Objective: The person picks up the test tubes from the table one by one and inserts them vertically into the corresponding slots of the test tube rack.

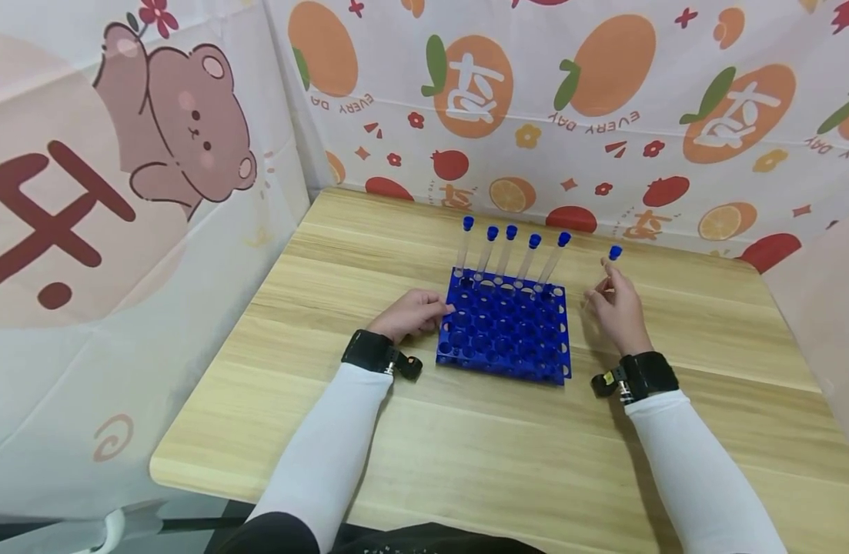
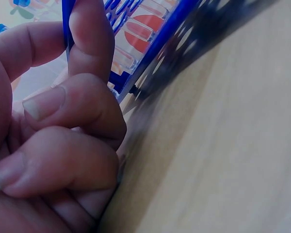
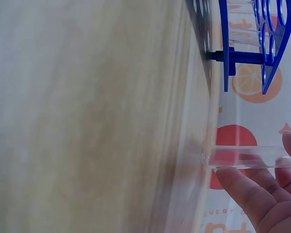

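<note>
A blue test tube rack [image 1: 505,327] with rows of round holes stands on the table. Several clear test tubes [image 1: 505,254] with blue caps are upright along its far row, leaning slightly. My left hand [image 1: 413,314] pinches the rack's left edge between thumb and index finger; its other fingers [image 2: 72,160] are curled. To the right of the rack, my right hand [image 1: 620,308] holds a clear test tube [image 3: 247,157] between thumb and fingers. That tube's blue cap [image 1: 615,251] shows above the fingertips in the head view.
The rack sits on a light wooden table [image 1: 424,446]. A white printed cloth [image 1: 535,92] hangs behind the table's far edge, and another with a bear [image 1: 182,123] hangs on the left. Black bands with small cameras are strapped on both wrists.
</note>
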Tool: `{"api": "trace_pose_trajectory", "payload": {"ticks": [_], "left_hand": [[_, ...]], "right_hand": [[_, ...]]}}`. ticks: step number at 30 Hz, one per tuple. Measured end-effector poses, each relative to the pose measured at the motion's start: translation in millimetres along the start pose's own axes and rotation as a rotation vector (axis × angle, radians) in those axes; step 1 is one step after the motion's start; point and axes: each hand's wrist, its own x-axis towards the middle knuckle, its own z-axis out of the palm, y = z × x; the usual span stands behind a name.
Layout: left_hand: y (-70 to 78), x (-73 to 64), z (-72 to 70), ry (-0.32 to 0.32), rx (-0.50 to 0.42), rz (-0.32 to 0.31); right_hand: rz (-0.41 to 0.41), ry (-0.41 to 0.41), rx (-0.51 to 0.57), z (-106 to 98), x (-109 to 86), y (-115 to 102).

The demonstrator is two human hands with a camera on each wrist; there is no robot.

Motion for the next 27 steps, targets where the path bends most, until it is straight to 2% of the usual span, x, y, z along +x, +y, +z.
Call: {"api": "trace_pose_trajectory", "payload": {"ticks": [2,6,9,13,21,27], "left_hand": [[0.3,0.0,-0.1,0.000,-0.003,-0.002],[-0.2,0.3,-0.3,-0.003,-0.005,-0.002],[-0.4,0.6,-0.5,-0.005,-0.004,0.004],[0.3,1.3,-0.7,-0.008,-0.004,0.007],[0.5,1.9,-0.8,-0.009,-0.009,-0.003],[1.0,2.0,-1.3,-0.007,-0.015,0.003]], "right_hand": [[-0.016,-0.004,-0.008,0,-0.4,1],[0.001,-0.023,0.075,-1,-3.1,-3],[0.027,-0.025,0.167,-4,-6.6,-18],[-0.003,0.002,0.204,-8,-9.2,-38],[-0.098,0.065,0.144,-8,-1.8,-40],[-0.130,0.062,0.190,-8,0.3,-46]]}}
